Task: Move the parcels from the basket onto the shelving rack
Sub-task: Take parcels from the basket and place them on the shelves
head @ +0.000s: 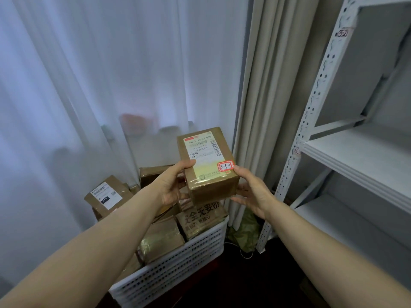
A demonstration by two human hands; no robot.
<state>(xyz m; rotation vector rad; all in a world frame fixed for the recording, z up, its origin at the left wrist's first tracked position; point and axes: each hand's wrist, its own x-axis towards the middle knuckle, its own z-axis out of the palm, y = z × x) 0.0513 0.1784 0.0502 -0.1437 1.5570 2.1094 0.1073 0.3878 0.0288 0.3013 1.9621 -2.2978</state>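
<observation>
Brown cardboard fills our grip: a small box (206, 163) sealed in clear tape, held up in the air just above the basket (178, 267). Our left hand (172, 186) clamps its left edge, thumb on the top face and fingers curled beneath. Our right hand (251, 194) grips the near right corner, thumb just beside a red-bordered sticker (226, 166) marked 3-1-1. A white shipping label (201, 147) covers most of the top face. Below, the white slotted basket holds more parcels (162, 238) stacked above its rim, one (106, 196) leaning over the far left edge. The shelving rack (355, 156) stands to our right, its punched upright post (311, 121) near the box, with a strip of open air between the post and the box's right edge. A beige drape (266, 85) hangs behind that gap, and a sheer white curtain (111, 74) closes off the left. The nearest shelf's front edge runs at about the box's height.
</observation>
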